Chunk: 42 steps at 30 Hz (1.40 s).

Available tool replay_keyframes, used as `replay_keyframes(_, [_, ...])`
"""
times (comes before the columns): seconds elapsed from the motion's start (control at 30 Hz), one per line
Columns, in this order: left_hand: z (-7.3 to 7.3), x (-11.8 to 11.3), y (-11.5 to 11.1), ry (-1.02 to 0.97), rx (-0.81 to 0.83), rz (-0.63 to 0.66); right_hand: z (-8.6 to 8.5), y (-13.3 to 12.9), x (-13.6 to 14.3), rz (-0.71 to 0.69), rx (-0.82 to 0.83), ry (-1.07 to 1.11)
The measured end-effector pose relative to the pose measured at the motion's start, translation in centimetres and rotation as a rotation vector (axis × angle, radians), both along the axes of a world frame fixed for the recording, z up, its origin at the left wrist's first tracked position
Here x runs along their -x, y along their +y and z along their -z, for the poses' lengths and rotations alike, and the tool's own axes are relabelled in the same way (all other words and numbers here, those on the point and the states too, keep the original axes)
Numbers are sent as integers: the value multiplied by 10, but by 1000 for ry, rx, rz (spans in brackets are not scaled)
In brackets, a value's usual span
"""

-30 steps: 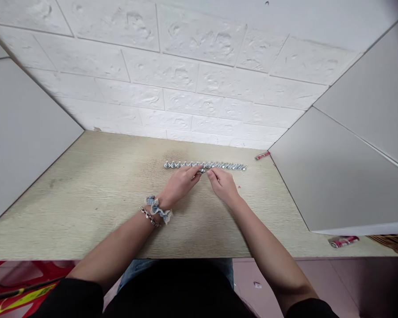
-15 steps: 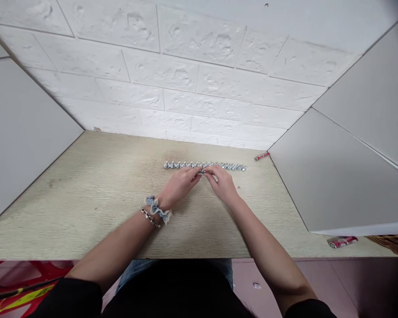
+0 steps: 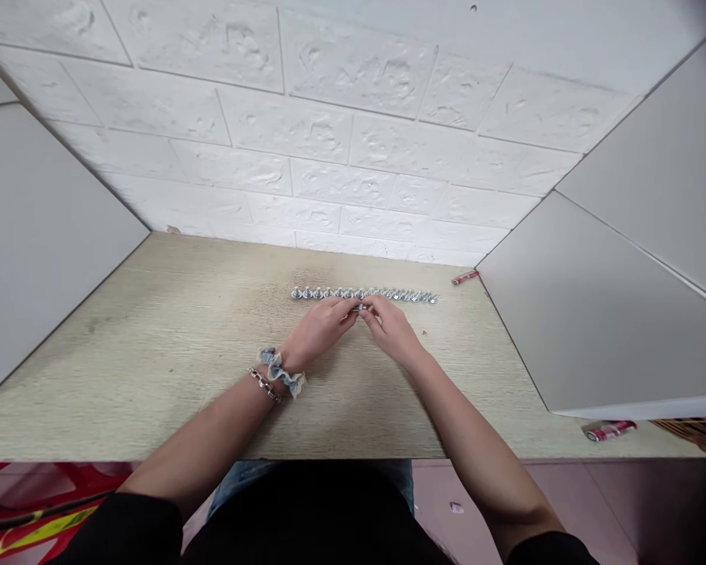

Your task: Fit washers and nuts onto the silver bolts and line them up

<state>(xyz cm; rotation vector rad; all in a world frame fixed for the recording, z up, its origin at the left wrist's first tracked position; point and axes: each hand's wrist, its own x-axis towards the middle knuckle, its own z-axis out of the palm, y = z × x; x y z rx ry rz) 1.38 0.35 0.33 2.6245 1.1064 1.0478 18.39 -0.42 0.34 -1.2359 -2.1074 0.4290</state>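
Observation:
A long row of small silver bolts [image 3: 318, 293] lies across the table in front of my hands. Those on the left stand upright with wide, washer-like bases; those on the right [image 3: 415, 296] look slimmer and tilted. Just on the near side of the row, my left hand [image 3: 323, 326] and my right hand [image 3: 391, 326] meet fingertip to fingertip. Pinched between them is a small metal bolt [image 3: 360, 307], mostly covered by the fingers, so its details are hard to make out. A blue scrunchie and a chain bracelet circle my left wrist.
The pale wooden table [image 3: 212, 314] ends at a white brick-patterned wall [image 3: 323, 173]. Grey-white panels [image 3: 612, 314] stand at both sides. One red battery [image 3: 464, 278] lies by the right panel, another red battery [image 3: 610, 431] near the front edge. Below left is a red stool [image 3: 64, 502].
The fingers of my right hand have shifted slightly around the bolt, and a little more of it shows. My left hand and the row stay practically where they were.

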Motion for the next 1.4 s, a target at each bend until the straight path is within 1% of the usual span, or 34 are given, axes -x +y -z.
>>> replay_keyframes(0.1, [2, -1, 0, 0, -27, -4, -1, 0, 1, -9, 12, -15])
replay_keyframes(0.27, [7, -2, 1, 8, -73, 1, -1, -1, 0, 15, 68, -57])
replay_keyframes(0.4, [8, -1, 2, 29, -49, -13, 1, -1, 0, 22, 112, -98])
replay_keyframes(0.5, [7, 0, 3, 29, -19, -20, 1, -1, 0, 51, 115, -141])
replay_keyframes(0.57, [5, 0, 3, 28, -12, -38, 0, -1, -1, 90, 87, -129])
replay_keyframes(0.63, [4, 0, 2, 30, -3, -58, -2, -1, -2, 134, 36, -71])
replay_keyframes(0.7, [2, 0, 2, 27, 7, -64, -2, 0, -3, 143, -26, -5])
replay_keyframes(0.87, [2, 0, 2, 17, 36, -52, 2, 1, -1, 0, -151, 27])
replay_keyframes(0.93, [2, 0, 2, 17, 43, -44, 4, 1, 0, -15, -163, 31])
replay_keyframes(1.07, [3, 0, 1, 10, 34, -26, 2, 0, 0, 7, -131, 20])
replay_keyframes(1.3, [5, -3, 0, 4, -2, 34, -4, -1, 0, 50, -4, -60])
replay_keyframes(1.4, [6, -3, 1, 17, -20, 31, -4, -1, 0, 46, 56, -105])
